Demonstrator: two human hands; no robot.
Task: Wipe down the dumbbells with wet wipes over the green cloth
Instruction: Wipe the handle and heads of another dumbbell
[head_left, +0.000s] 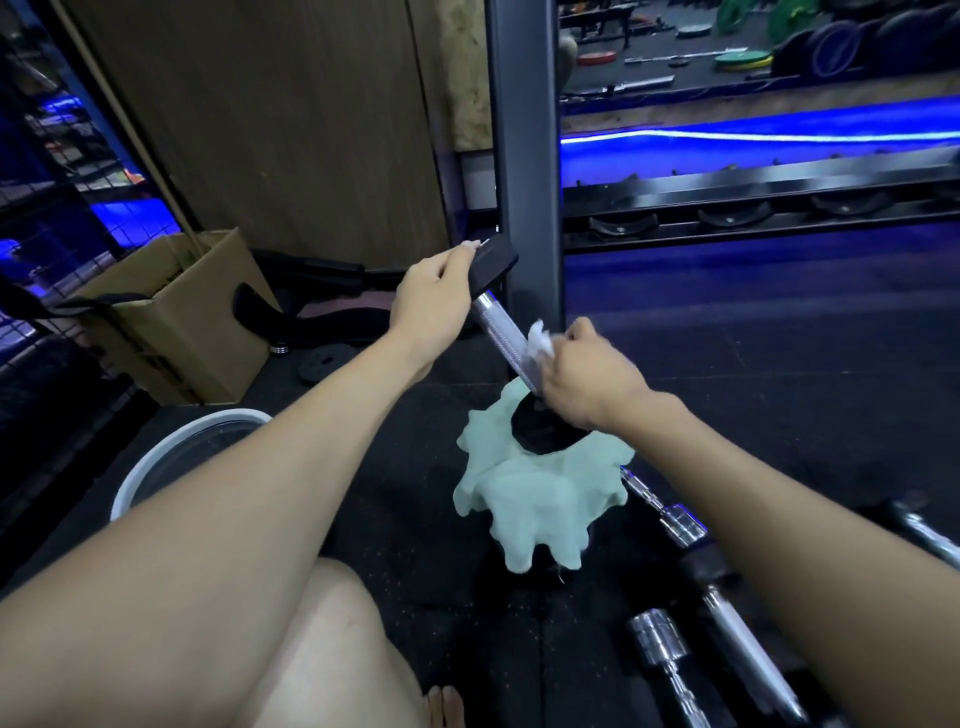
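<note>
Black-headed dumbbell with a knurled chrome handle (500, 332), tilted, lower head planted on a crumpled pale-green cloth (524, 499) on the dark rubber floor (779, 374). Left hand (434, 306) on the upper head, fingers curled over its edge and gripping. Right hand (587, 379) low on the handle, fingers clamped on a white wet wipe (540, 340) pressed against the chrome (exact finger positions hidden behind the knuckles). Chrome bars and sockets (675, 519) lying on the floor at right, just beside the cloth. White-rimmed round bucket (171, 457) at left, brown cardboard box (171, 312) behind it. Dark metal rack upright (524, 156) just behind the dumbbell.
</note>
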